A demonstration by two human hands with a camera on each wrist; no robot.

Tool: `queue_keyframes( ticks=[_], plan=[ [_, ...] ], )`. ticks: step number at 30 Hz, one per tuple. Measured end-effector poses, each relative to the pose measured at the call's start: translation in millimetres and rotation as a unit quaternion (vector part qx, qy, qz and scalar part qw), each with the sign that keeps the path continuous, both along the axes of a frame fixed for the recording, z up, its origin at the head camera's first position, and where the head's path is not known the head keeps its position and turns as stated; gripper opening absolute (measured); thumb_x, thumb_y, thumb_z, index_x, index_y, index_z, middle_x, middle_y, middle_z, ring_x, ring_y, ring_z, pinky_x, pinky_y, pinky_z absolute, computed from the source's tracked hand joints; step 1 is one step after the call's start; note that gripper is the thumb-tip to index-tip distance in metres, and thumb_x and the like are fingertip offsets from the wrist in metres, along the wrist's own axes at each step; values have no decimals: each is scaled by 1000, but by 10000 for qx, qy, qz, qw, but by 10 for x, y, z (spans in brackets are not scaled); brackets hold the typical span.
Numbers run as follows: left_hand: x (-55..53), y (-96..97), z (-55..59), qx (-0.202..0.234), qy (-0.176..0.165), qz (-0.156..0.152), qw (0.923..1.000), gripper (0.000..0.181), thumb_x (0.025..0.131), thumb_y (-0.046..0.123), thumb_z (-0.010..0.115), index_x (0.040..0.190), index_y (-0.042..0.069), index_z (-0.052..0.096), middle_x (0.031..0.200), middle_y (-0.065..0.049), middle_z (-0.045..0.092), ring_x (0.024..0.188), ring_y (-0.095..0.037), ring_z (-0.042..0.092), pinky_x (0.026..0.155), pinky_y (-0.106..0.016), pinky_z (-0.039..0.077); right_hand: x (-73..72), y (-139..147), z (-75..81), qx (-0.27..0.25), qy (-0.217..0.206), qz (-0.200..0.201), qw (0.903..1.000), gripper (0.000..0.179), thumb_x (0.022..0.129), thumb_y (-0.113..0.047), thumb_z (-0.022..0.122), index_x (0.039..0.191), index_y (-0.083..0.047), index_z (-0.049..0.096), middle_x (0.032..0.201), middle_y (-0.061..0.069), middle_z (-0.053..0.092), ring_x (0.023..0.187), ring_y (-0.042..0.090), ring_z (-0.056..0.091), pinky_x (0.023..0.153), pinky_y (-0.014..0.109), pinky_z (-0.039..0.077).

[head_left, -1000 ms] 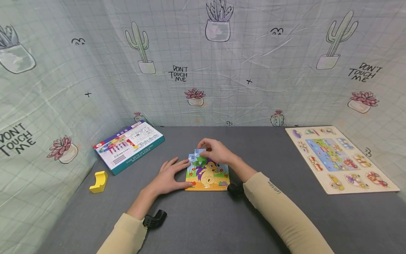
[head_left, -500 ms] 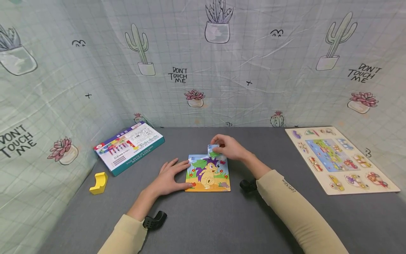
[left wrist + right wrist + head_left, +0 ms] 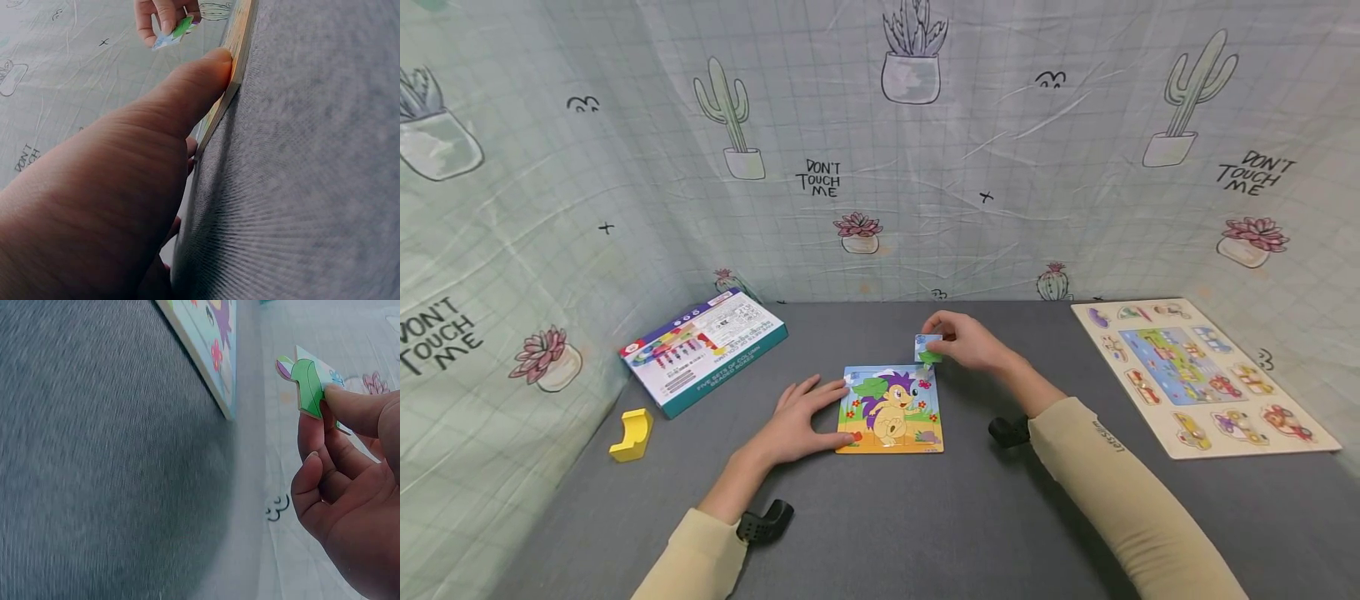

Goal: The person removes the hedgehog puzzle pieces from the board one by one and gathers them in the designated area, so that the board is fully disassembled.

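Atop a gray table [image 3: 880, 533], the right hand [image 3: 968, 343] pinches a leaf-printed piece [image 3: 922, 344] beyond the hedgehog puzzle [image 3: 891, 419]; the left hand [image 3: 793, 427], fingers spread, should steady its corner.

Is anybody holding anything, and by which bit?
Yes: the right hand pinches a small puzzle piece by its right edge, as the head view shows. The left hand just touches the hedgehog puzzle's left side.

Puzzle [image 3: 891, 414] lies mid-scene on the worktop [image 3: 887, 533] | box [image 3: 703, 350] at far left | block [image 3: 639, 429] nearer, at left | board [image 3: 1159, 421] at right | curtain [image 3: 902, 196] hangs behind everything
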State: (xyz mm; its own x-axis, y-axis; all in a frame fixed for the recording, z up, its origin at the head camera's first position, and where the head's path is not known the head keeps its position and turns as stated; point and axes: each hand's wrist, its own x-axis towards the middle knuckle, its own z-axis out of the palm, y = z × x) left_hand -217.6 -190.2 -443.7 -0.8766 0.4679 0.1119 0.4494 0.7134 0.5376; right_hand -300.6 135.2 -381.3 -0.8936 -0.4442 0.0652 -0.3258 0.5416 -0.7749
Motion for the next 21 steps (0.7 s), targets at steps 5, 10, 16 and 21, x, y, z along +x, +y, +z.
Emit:
queue_keyframes(
  ticks=[5, 10, 16, 21],
  plan=[
    [9, -1, 18, 31, 27, -26, 10000, 78, 83, 54, 79, 146, 13, 57, 155, -2, 46, 149, -39, 20, 115, -65, 8, -15, 106, -28, 50, 87, 15, 9999, 16, 100, -6, 63, 116, -3, 63, 110, 12, 64, 88, 25, 55, 74, 38, 45],
    [10, -7, 5, 20, -3, -9, 10000, 79, 83, 56, 78, 146, 14, 57, 155, -1, 46, 149, -39, 20, 115, -66, 8, -48, 173, -95, 161, 59, -44, 9998, 16, 100, -7, 63, 116, -2, 63, 104, 11, 64, 84, 23, 53, 72, 38, 44],
    [3, -16, -23, 14, 5, -34, 10000, 79, 83, 56, 78, 147, 15, 56, 155, 0, 45, 149, -38, 20, 115, -66, 8, -87, 208, -165, 403, -21, -184, 9990, 16, 100, -8, 64, 115, -2, 64, 95, 9, 62, 79, 21, 50, 69, 35, 43],
    [3, -11, -16, -3, 16, -29, 10000, 78, 83, 56, 78, 146, 15, 56, 155, 0, 45, 149, -39, 20, 115, -66, 7, -107, 248, -217, 488, -166, -147, 9986, 17, 100, -8, 63, 115, -1, 63, 96, 10, 64, 80, 22, 54, 70, 36, 45]
  ],
)
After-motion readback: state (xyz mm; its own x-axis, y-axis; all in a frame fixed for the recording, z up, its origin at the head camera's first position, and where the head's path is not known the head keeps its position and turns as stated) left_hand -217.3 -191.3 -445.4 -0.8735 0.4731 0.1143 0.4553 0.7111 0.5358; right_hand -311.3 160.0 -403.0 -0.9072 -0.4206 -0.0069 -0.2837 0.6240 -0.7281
